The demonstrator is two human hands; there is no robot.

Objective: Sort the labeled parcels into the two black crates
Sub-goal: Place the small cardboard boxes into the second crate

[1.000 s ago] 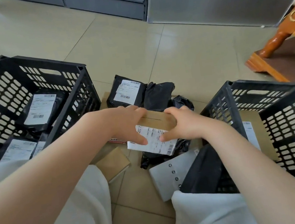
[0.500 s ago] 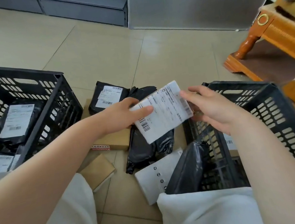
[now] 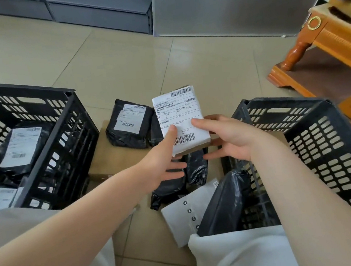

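We see a labelled cardboard parcel [image 3: 180, 118] held label-up above the floor pile, between the two black crates. The left hand [image 3: 164, 157] and right hand [image 3: 227, 139] pinch its near edge, thumbs on the label, fingers [image 3: 215, 155] spread beneath. Black bagged parcels [image 3: 130, 128] lie on the tiled floor [image 3: 114, 58] just behind; the left crate [image 3: 62, 135] holds more, and the right crate [image 3: 328, 134] stands near.

Right crate [image 3: 319, 139]: open-topped, floor mostly bare.
Left crate [image 3: 42, 138]: open-topped, parcels cover its floor.
Between crates: black bags [image 3: 131, 127] and cardboard box [image 3: 114, 157] crowd the floor.
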